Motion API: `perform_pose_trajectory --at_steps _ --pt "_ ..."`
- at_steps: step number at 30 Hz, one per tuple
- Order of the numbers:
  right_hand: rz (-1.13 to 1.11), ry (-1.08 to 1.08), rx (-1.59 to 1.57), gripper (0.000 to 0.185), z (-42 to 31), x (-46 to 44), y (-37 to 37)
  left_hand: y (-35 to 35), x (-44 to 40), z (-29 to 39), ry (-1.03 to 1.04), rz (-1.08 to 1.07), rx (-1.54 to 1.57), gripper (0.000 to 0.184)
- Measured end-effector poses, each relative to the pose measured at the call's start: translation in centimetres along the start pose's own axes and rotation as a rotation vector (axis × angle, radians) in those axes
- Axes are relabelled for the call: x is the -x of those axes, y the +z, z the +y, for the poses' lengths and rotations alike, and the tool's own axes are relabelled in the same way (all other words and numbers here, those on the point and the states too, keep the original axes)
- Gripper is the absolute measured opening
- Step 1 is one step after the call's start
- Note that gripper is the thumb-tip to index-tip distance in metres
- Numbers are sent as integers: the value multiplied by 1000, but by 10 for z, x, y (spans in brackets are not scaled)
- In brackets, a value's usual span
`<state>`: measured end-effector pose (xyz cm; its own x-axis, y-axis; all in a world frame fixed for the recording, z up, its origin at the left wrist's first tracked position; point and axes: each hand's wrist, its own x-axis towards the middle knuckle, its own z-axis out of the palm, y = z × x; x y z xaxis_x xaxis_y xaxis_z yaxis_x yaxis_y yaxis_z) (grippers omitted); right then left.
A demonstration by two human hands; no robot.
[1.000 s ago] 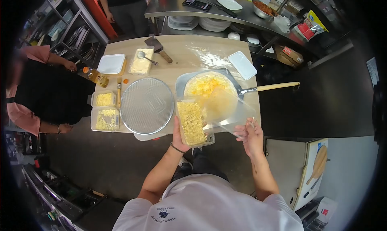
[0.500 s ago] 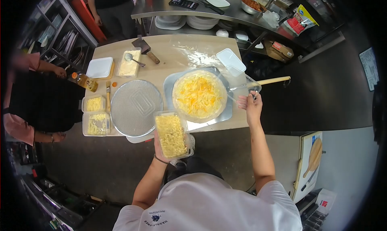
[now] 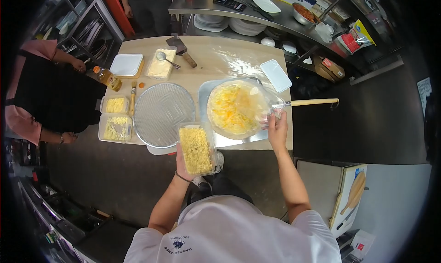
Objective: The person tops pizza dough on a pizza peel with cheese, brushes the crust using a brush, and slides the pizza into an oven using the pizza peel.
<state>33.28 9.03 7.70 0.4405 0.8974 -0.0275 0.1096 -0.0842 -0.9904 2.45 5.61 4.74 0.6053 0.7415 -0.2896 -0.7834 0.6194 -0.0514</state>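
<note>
My left hand (image 3: 181, 163) is wrapped around the side of a clear plastic tub (image 3: 216, 158) of crumbly, grated yellow cheese (image 3: 196, 149), tilted off the table's front edge. In my right hand (image 3: 277, 130) is a clear plastic lid (image 3: 262, 101), pinched at its near edge and reaching over the right part of a round dough base (image 3: 215, 120). Shredded white and orange cheese (image 3: 228, 108) covers that base. Beneath it lies a metal pizza peel (image 3: 203, 92), its wooden handle (image 3: 314, 102) extending to the right past the table.
A round mesh pizza screen (image 3: 164, 114) lies left of the peel. Cheese tubs (image 3: 115, 126), a brush (image 3: 133, 97), an oil bottle (image 3: 108, 78) and a scraper (image 3: 181, 49) are about it. One person (image 3: 50, 93) stands left, another behind. A white lid (image 3: 276, 75) lies at back right.
My right hand has brought the clear lid leftward, from beside the peel handle to over the right part of the dough base. The cheese tub stays in my left hand. The view has shifted slightly.
</note>
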Motion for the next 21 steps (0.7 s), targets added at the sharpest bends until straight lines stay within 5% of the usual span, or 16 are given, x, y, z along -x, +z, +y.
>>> perform_pose_trajectory --at_steps 5,9,11,12,13,14,16,21 --pt "-67 -255 449 21 -17 9 6 -16 0 4 6 -32 1 62" --pt "-148 -181 382 16 -50 29 17 -21 1 6 14 -9 -10 63" --pt "-263 -450 567 13 -65 54 26 -15 3 3 56 -6 -4 64" --pt "-329 -752 619 10 -81 68 43 -12 4 2 79 -3 4 65" --pt "-458 -838 836 21 -68 82 54 -11 5 2 120 -47 -18 62" --pt "-430 -1048 720 26 -74 94 70 -19 4 5 131 -48 -20 62" --pt "-556 -1003 740 30 -53 117 88 -42 0 9 314 -57 -275 56" --pt "-866 -911 538 34 -79 119 120 -17 16 23 435 27 -173 60"
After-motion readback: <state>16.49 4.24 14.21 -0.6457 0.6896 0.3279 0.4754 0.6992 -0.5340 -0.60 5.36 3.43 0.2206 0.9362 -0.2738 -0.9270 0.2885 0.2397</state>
